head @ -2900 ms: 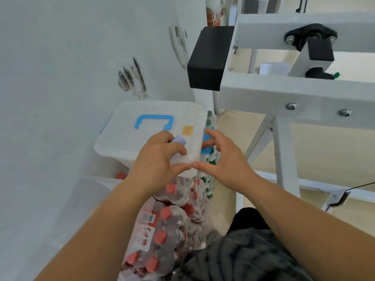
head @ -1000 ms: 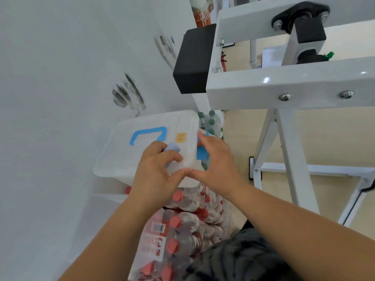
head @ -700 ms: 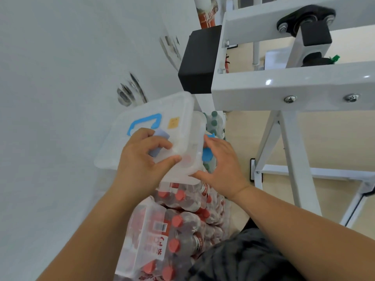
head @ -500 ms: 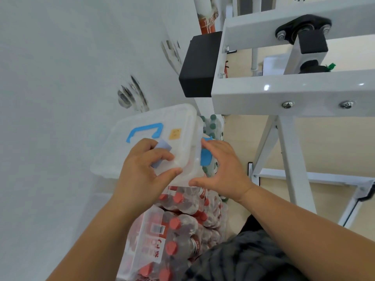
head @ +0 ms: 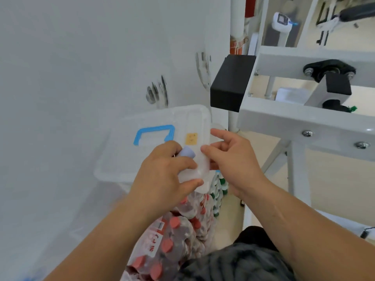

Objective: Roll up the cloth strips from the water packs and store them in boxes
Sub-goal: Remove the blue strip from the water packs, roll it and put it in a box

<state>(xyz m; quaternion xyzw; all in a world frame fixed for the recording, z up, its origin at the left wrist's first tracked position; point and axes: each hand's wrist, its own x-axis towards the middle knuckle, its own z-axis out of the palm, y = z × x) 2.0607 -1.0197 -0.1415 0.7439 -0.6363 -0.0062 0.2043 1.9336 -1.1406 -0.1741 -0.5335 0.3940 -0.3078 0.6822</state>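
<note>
Here the left hand (head: 162, 175) pinches the near corner of the box (head: 142, 155) atop the water packs (head: 174, 236), a rolled cloth strip (head: 187, 153) under its fingers, while the right hand (head: 235, 161) lies loosely open against the rim.

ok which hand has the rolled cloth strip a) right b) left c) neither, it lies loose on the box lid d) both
b: the left hand has its fingers curled round the pale blue rolled strip, over the box lid.

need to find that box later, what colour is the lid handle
Blue handle on a clear lid, head view.
</note>
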